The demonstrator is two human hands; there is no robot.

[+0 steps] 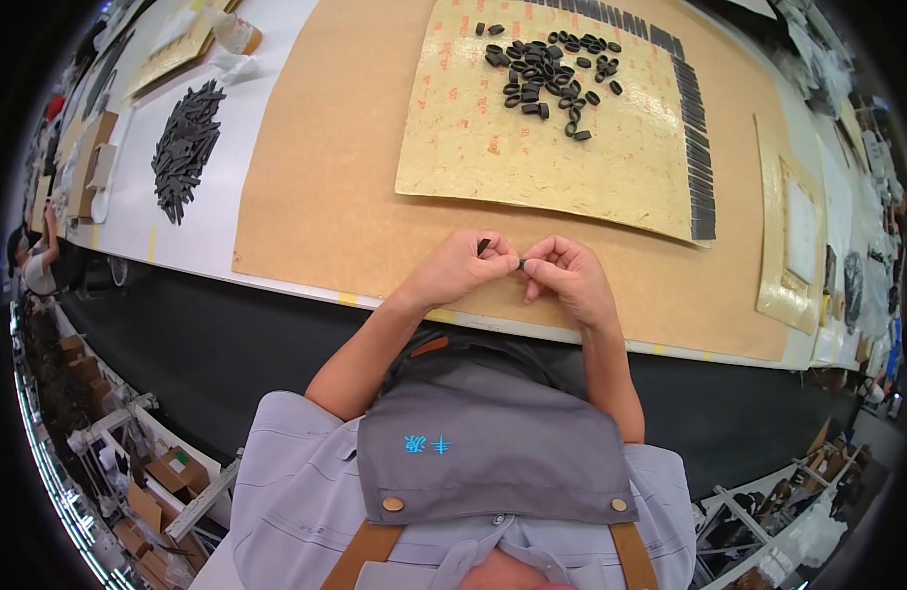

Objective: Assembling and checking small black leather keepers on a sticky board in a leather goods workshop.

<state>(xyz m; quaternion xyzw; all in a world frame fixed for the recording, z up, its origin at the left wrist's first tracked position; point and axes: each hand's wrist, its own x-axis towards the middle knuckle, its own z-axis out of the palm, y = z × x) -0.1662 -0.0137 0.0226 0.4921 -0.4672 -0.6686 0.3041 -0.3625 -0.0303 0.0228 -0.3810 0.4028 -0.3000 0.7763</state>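
Close to the table's front edge, my left hand (463,268) and my right hand (574,279) meet fingertip to fingertip. A short black strip (484,246) shows between the fingers of my left hand. Both hands pinch a small dark bit of it where the fingertips come together; the fingers hide most of the rest. Just beyond lies a yellowish board (453,167) with a pile of small black loops (537,69) on it. Flat dark strips (702,192) line the board's right and far edges.
A heap of loose black strips (186,147) lies on the white tabletop to the left. Brown paper (316,177) covers the middle. A yellowish frame-like board (783,285) is at right, a cup (235,34) at far left. Another person (38,261) stands at the far left.
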